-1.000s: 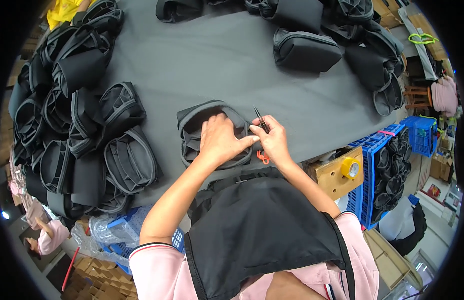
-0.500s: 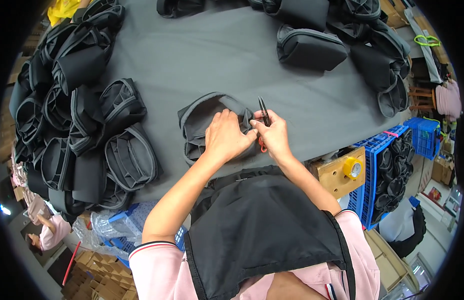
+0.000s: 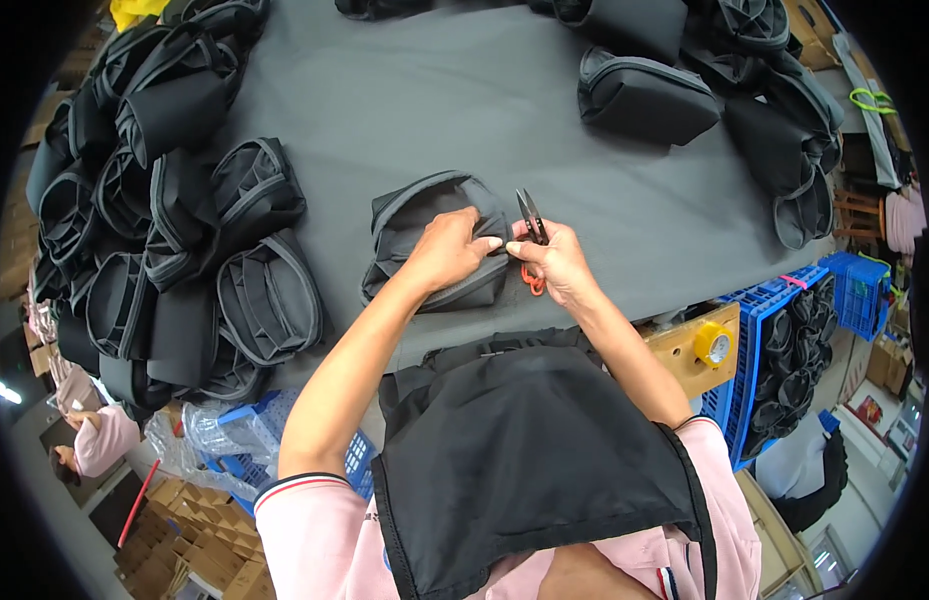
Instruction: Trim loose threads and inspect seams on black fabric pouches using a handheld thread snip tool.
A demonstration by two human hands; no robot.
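Observation:
A black fabric pouch [image 3: 416,225] with grey edging lies on the dark grey table [image 3: 434,90] right in front of me. My left hand [image 3: 447,250] presses on its right side, fingers pinching the edge. My right hand [image 3: 556,262] grips small thread snips [image 3: 530,218] with black blades and an orange handle, the blades pointing away from me beside the pouch's right edge. Both hands nearly touch at the pouch's edge.
A heap of similar black pouches [image 3: 154,230] fills the table's left side. More black bags [image 3: 644,95] lie at the far right. Blue crates [image 3: 774,340] holding pouches stand to my right by a wooden block with a yellow gauge [image 3: 712,343]. A person [image 3: 94,440] is at lower left.
The pouch and both hands have shifted slightly. The snips now stand more upright at the pouch's right edge, and my left fingers have closed on that edge.

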